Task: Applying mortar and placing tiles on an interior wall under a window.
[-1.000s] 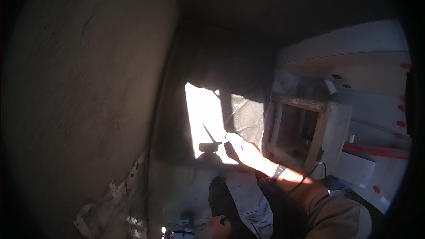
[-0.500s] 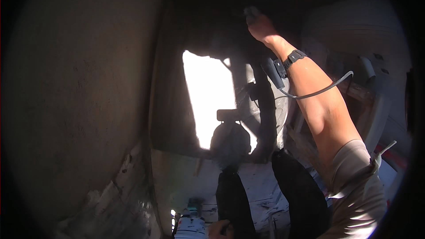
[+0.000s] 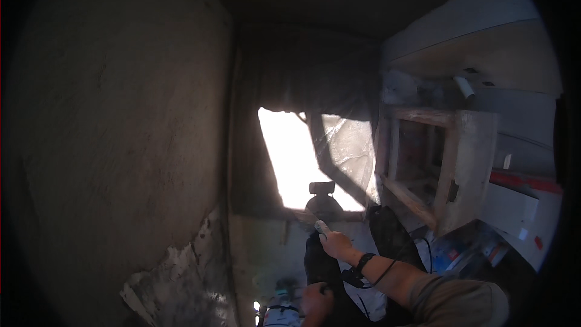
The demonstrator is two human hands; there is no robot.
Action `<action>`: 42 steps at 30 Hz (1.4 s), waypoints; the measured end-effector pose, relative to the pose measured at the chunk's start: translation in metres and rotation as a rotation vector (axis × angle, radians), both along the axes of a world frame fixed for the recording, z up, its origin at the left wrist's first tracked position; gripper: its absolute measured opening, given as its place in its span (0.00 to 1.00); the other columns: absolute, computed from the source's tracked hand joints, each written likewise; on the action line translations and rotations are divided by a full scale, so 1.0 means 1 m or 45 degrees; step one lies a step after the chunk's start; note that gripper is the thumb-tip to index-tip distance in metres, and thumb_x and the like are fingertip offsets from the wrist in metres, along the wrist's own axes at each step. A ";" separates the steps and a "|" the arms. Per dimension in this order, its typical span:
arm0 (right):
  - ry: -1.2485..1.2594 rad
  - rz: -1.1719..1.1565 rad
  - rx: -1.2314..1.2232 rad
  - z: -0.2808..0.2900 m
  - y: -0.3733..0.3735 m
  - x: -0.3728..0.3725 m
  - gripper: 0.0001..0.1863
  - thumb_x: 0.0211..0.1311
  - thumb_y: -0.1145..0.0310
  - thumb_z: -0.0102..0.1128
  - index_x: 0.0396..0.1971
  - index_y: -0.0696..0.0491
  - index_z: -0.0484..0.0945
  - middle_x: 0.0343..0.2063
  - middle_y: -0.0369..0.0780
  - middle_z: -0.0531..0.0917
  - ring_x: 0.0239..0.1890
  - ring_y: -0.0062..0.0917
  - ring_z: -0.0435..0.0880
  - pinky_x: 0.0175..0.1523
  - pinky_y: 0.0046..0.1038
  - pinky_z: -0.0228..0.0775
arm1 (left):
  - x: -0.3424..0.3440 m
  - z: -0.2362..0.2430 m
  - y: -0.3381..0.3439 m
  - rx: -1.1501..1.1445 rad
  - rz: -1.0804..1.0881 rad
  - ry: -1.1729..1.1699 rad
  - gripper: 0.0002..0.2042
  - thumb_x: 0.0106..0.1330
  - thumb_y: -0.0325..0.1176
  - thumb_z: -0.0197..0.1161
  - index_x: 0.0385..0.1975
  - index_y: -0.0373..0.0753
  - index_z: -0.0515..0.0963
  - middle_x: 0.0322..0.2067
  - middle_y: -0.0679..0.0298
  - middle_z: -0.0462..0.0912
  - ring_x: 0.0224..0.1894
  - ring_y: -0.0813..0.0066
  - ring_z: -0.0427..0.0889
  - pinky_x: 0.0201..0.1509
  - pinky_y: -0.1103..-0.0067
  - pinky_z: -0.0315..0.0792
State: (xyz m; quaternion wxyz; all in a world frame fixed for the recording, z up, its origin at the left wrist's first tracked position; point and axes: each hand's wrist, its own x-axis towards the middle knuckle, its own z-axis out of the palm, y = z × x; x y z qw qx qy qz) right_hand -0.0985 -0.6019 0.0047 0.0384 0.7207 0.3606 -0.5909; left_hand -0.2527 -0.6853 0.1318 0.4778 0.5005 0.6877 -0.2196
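My right hand [image 3: 337, 246] is low in front of me, above my dark-trousered left leg [image 3: 321, 263]. Its fingers are closed on a small pale tool [image 3: 319, 226], whose far end blurs into the shadow. A black strap with a cable circles that wrist. At the bottom edge my left hand [image 3: 316, 303] is curled, though what it holds is too dark to make out. Right beside it stands a white container [image 3: 282, 315] with a dark, greenish top. Beyond my hands a dark surface [image 3: 245, 163] carries a bright sunlit patch [image 3: 290, 157] and my shadow.
A tall, rough, brownish wall [image 3: 133, 115] rises on the left, its lower part showing a pale peeling patch [image 3: 175, 284]. To the right is a wooden frame [image 3: 445, 200]. Behind it are pale panels and a red strip [image 3: 526, 181]. Blurred colourful items [image 3: 451, 257] lie at lower right.
My right hand has come from far ahead back down towards my legs, still holding the pale thing. The view has shifted, showing more of the wooden frame. My left hand stays beside the container.
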 end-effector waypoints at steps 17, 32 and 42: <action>-0.475 -0.169 0.983 -0.151 0.368 0.301 0.23 0.65 0.54 0.49 0.53 0.51 0.73 0.42 0.48 0.81 0.47 0.41 0.79 0.50 0.35 0.72 | 0.024 0.004 0.020 0.257 0.138 -0.027 0.09 0.54 0.31 0.62 0.36 0.43 0.81 0.35 0.55 0.80 0.38 0.53 0.78 0.47 0.66 0.72; -0.210 -0.222 0.113 -0.020 0.012 0.083 0.28 0.65 0.55 0.43 0.65 0.44 0.59 0.29 0.56 0.81 0.34 0.52 0.80 0.42 0.48 0.71 | 0.027 0.000 0.015 0.177 -0.076 -0.056 0.11 0.51 0.33 0.61 0.34 0.41 0.82 0.36 0.57 0.82 0.44 0.56 0.77 0.52 0.65 0.70; -0.131 -0.088 0.234 0.024 -0.020 0.112 0.25 0.64 0.57 0.47 0.62 0.44 0.64 0.30 0.52 0.82 0.33 0.50 0.81 0.40 0.46 0.73 | 0.013 -0.004 -0.011 0.085 -0.131 -0.032 0.14 0.50 0.38 0.61 0.35 0.41 0.82 0.38 0.55 0.81 0.47 0.54 0.75 0.55 0.64 0.68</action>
